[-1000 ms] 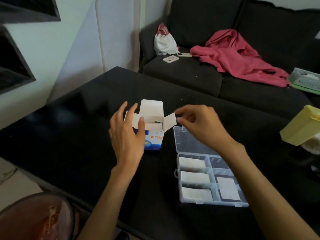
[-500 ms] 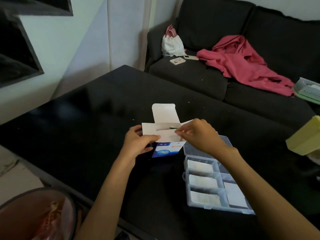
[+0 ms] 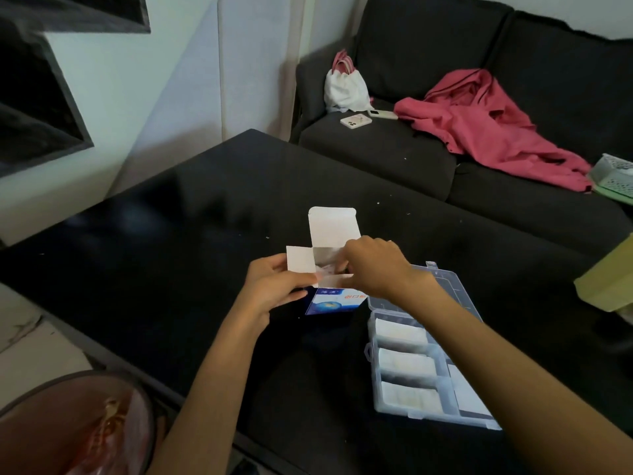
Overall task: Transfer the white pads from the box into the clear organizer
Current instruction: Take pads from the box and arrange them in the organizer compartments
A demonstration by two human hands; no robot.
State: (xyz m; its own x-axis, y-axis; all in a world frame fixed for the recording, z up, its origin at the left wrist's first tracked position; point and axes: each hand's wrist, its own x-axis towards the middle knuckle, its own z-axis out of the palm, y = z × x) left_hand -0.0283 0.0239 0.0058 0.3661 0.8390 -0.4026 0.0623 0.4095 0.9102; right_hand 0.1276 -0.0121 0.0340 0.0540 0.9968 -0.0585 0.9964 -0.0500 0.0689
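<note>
White cardboard box (image 3: pixel 334 296) on the table is now being gripped by the left hand (image 3: pixel 274 286); the right hand (image 3: pixel 371 264), held above a second ago, is reaching inside, its fingers hidden, near the clear organizer (image 3: pixel 424 358).

The box (image 3: pixel 334 299) has some red letters on its blue and white front (they look upside down), just above a round blue picture. They are too small and blurry to read.
</note>
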